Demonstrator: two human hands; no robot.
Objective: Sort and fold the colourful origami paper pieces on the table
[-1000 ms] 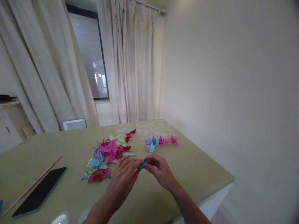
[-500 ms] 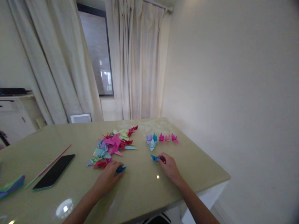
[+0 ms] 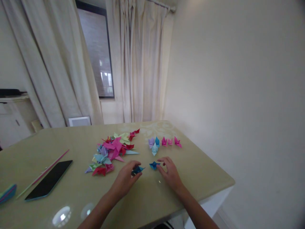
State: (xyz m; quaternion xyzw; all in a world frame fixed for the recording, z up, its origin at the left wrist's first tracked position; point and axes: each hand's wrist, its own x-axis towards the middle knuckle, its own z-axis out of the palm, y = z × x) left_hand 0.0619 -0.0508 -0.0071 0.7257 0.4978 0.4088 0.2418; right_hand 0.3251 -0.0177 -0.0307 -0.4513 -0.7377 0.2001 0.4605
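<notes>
Fingers of your left hand (image 3: pixel 125 180) pinch one dark blue folded piece (image 3: pixel 137 170) just above the table (image 3: pixel 205 178). Its long axis runs left to right, and its tip points toward your right hand (image 3: pixel 169 173). That hand's fingers are spread, with the thumb just beside a second blue piece (image 3: pixel 154 165) lying on the tabletop. Beyond are one loose pile (image 3: pixel 111 152) of folded pieces and one row (image 3: pixel 164 142) of what looks like six. One phone (image 3: pixel 49 184) lies far left.

On the table (image 3: pixel 202 171), the left hand (image 3: pixel 125 178) pinches a dark blue folded paper (image 3: pixel 137 170) while the right hand (image 3: pixel 170 174) rests open just beside a second blue folded paper (image 3: pixel 154 165), with a colourful paper pile (image 3: pixel 111 152) behind them.
</notes>
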